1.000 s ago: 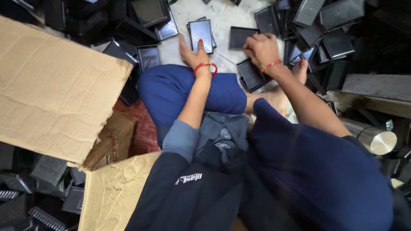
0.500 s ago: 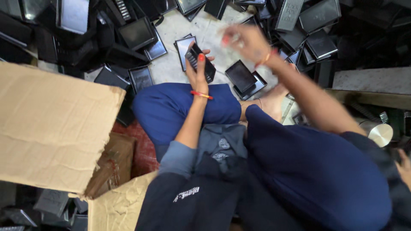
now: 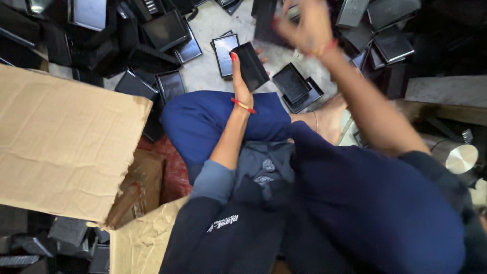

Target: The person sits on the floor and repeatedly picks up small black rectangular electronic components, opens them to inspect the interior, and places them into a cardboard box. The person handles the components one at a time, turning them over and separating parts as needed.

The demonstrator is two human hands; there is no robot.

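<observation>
Left hand (image 3: 239,83) fingers pinch a black case (image 3: 250,66), upper centre. Right hand (image 3: 304,25) blurred, fingers unclear. Trays (image 3: 167,30) crowd the floor (image 3: 208,76); carton (image 3: 61,147) edge blocks the left.

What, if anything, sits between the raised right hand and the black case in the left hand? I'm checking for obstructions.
Nothing visible does. The left hand holds the black case up above the floor, and the right hand, blurred, is raised up and to its right with only open space between them. The other black trays lie lower, on the floor.

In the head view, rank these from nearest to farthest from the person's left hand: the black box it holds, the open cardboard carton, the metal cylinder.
1. Black box, in the left hand.
2. Carton, far left.
3. Metal cylinder, far right.
</observation>
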